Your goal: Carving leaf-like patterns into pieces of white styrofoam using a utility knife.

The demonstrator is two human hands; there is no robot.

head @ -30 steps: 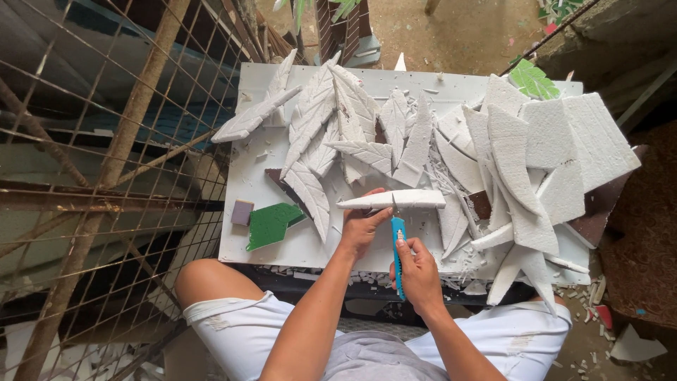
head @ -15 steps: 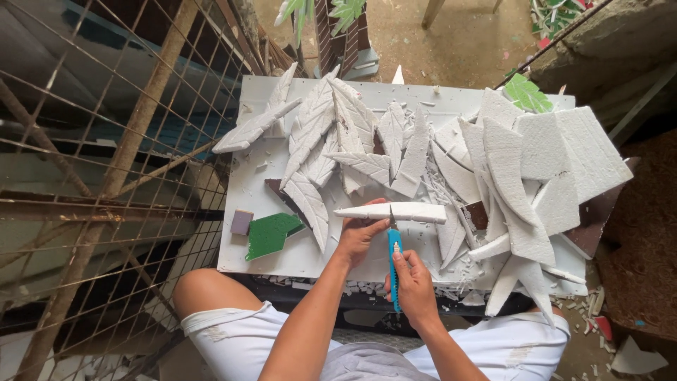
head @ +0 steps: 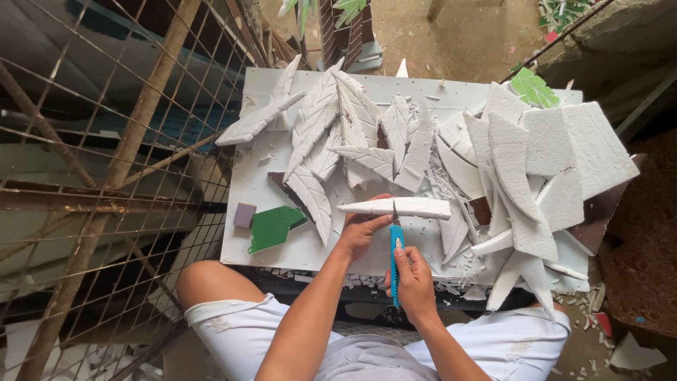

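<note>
Fingers of the left hand (head: 361, 233) close around a white foam leaf piece (head: 395, 207) above the worktop (head: 296, 247); the right hand (head: 414, 279) grips a blue utility knife (head: 395, 254), blade touching the foam.

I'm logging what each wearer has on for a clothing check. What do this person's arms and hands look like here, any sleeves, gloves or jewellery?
Both arms are bare from hand to the picture's lower edge: no sleeves show. The left hand and right hand wear no gloves, and no ring, watch or bracelet is visible. The only clothing in view is the white shorts with frayed hems.
</note>
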